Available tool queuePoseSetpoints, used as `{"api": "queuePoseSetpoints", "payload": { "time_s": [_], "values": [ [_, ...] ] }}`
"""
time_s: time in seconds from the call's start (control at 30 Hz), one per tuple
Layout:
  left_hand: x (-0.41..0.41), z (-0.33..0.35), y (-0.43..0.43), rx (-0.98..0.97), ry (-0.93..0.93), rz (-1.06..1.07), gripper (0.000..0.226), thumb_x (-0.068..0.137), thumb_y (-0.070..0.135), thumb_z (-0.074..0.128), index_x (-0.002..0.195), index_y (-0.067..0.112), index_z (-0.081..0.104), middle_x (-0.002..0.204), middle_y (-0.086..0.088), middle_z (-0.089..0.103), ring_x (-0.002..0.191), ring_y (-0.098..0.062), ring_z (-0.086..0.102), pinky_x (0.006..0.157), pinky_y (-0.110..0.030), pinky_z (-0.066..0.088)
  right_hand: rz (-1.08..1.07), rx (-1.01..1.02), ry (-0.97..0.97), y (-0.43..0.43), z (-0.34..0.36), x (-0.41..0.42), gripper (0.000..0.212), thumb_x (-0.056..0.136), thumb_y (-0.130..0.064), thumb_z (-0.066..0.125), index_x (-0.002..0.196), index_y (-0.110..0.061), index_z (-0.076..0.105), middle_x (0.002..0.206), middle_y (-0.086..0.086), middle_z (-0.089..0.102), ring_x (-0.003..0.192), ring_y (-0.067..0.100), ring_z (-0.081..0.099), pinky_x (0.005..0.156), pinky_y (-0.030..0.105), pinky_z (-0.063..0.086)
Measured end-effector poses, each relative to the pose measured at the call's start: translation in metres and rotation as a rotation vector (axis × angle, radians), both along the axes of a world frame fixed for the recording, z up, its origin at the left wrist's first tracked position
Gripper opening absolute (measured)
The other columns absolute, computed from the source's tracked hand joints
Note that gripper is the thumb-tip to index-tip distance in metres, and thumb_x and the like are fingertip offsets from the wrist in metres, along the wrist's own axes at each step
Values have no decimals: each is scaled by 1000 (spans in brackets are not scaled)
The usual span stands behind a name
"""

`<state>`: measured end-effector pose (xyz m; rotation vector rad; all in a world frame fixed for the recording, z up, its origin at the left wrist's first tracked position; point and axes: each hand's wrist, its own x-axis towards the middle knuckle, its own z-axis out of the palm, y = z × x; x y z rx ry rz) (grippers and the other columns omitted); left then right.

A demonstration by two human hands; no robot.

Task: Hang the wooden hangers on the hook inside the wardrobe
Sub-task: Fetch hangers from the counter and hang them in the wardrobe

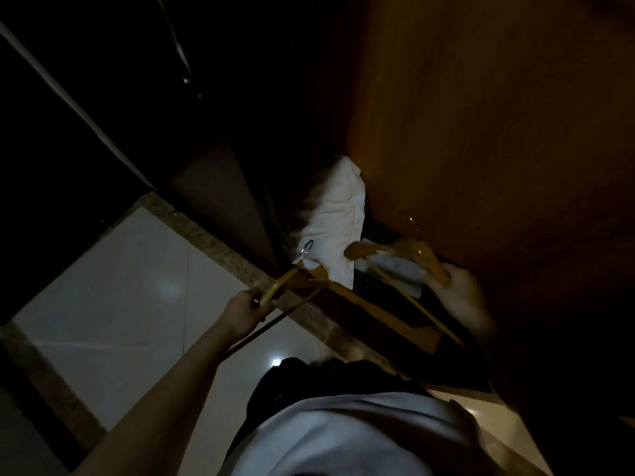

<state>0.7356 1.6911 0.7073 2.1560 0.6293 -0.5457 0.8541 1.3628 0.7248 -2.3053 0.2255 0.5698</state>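
Evidently left grip [245,310] curling round left hanger [285,281] arm-end; right grip [457,297], at 3 o'clock, clasping right hanger [426,254]; both probably handling light, stiff, slick; gripping nearer neck likely steadying hooks.

Blurred right hand [458,298], wardrobe interior [240,97] lost in darkness

Pale glossy tile floor [120,286] w/ speckled border strip [213,235]; crumpled white cloth [335,214] lies in wardrobe [481,132] btm.
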Motion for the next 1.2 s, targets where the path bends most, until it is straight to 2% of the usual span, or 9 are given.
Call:
{"api": "queuePoseSetpoints", "payload": {
  "time_s": [0.13,0.23,0.4,0.47,0.57,0.67,0.77,1.03,1.2],
  "values": [
    [61,31,5,13,-88,-240,38,85,46,54,81,11,66,68,-7,64,64,-21,61,62,-37,47,-6,-50,-173,-5,31,28,20,88,-39,57,88,-19,54,69,-3,52,76,23,54,72,32,39],
    [102,56,4,26,-178,-373,33,87,50,53,68,23,59,59,5,57,59,-11,56,63,-35,46,-66,-29,-223,0,60,47,16,89,-37,55,91,-21,52,82,0,52,85,20,49,78,33,36],
    [152,106,-3,-170,-336,-512,30,84,52,53,72,27,63,73,-16,62,69,-29,61,75,-52,51,-107,-49,-431,2,118,63,20,88,-33,57,94,-15,62,90,3,55,85,18,53,70,28,37],
    [173,127,-7,-225,-397,-588,38,80,53,54,89,17,65,89,-29,60,82,-42,60,78,-54,50,-101,-70,-529,3,143,65,19,88,-32,58,95,-15,64,89,5,61,84,20,57,71,29,43],
    [205,157,-13,-231,-464,-705,29,90,31,55,101,5,61,97,-29,60,82,-34,61,74,-40,51,-131,-200,-648,1,177,74,31,87,-40,57,103,-15,63,93,9,68,89,27,62,82,37,49],
    [232,191,-19,-237,-539,-790,11,91,27,53,90,20,62,83,-16,63,70,-10,59,64,-22,46,-216,-278,-735,1,209,82,45,84,-45,58,119,-17,55,112,11,66,105,33,60,92,46,47],
    [248,227,-26,-276,-647,-846,15,91,25,54,77,29,57,64,8,52,53,3,52,52,-12,40,-272,-317,-788,5,237,84,50,86,-44,56,127,-16,51,122,13,61,113,35,55,96,46,44],
    [282,316,-39,-283,-891,-934,18,90,28,54,89,13,64,73,1,57,65,-5,54,63,-24,44,-311,-277,-1059,8,328,86,42,87,-42,54,120,-15,56,116,7,62,105,27,59,87,52,50],
    [295,372,-45,-271,-995,-965,25,91,27,54,92,5,65,77,-8,60,66,-12,56,60,-23,45,-379,-229,-1178,5,383,91,43,87,-33,58,129,-23,49,124,7,58,114,27,54,97,53,44]
  ]
}}
